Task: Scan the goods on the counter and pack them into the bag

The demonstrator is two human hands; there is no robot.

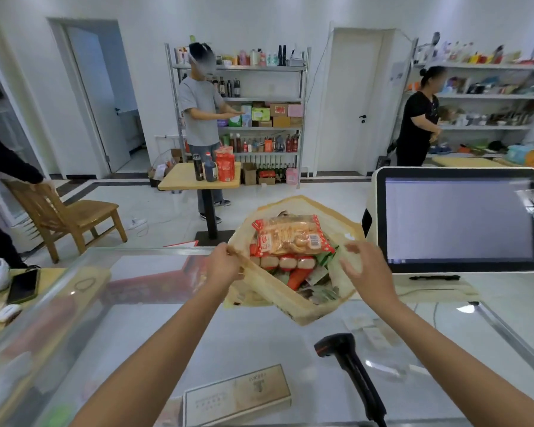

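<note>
Head view: a pale yellow fabric bag stands on a glass counter, its mouth tipped toward the wearer and crammed with goods. A clear red-edged packet of biscuits lies on top, rising above the rim, with a row of small red-and-white packets just beneath it. The left hand pinches the bag's left rim between thumb and curled fingers. The right hand is at the right rim with fingers spread and relaxed, gripping nothing; whether it touches the fabric is unclear. A black handheld barcode scanner lies on the counter nearer the wearer, and a white-framed touchscreen stands to the right.

The likely trouble is the overfull top. With only one side held, a pull or lift on that rim could tilt the soft bag and let the biscuit packet slide out. Pressing it down hard could crush the biscuits.
</note>
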